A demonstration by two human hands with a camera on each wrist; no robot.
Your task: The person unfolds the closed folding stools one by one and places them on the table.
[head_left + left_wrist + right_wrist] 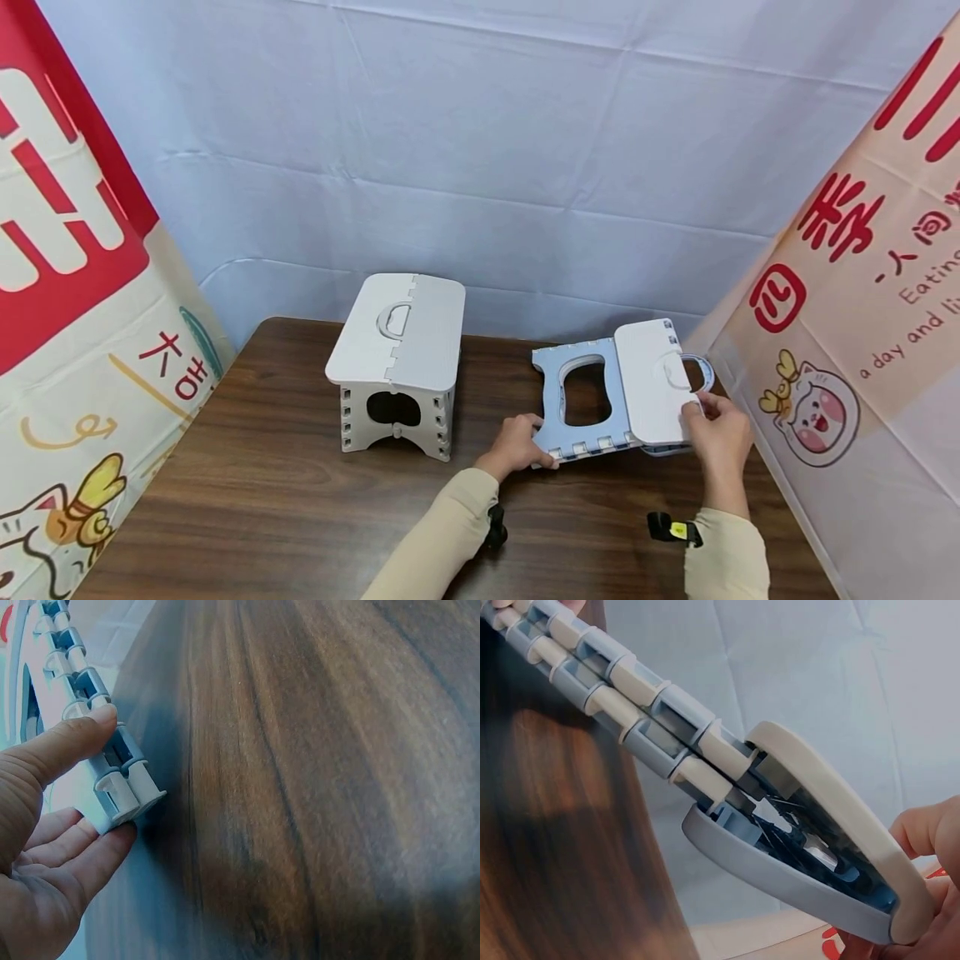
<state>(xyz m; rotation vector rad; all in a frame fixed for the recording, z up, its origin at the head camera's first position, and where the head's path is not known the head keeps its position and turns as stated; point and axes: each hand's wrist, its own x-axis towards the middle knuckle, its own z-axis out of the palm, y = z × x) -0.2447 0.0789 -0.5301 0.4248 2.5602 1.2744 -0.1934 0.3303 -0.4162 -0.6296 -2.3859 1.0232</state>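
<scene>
A blue-and-white folding step stool (651,400) lies nearly flat at the right of the table, its seat halves folded toward each other. My left hand (516,443) grips the near corner of its leg end; in the left wrist view the thumb (71,742) presses the hinged edge and the fingers are underneath. At the seat's outer edge, my right hand (718,429) pinches the white panel, thumb on top. The right wrist view shows the two seat halves (780,870) meeting in a narrow V beside the right hand (937,832). A blue handle loop (701,367) sticks out past the seat.
A second folding stool (363,333), white and light grey, stands unfolded at the left of the brown wooden table (300,517). Pale cloth (487,150) hangs behind the table, and printed banners (847,400) flank both sides, the right one close to the right hand.
</scene>
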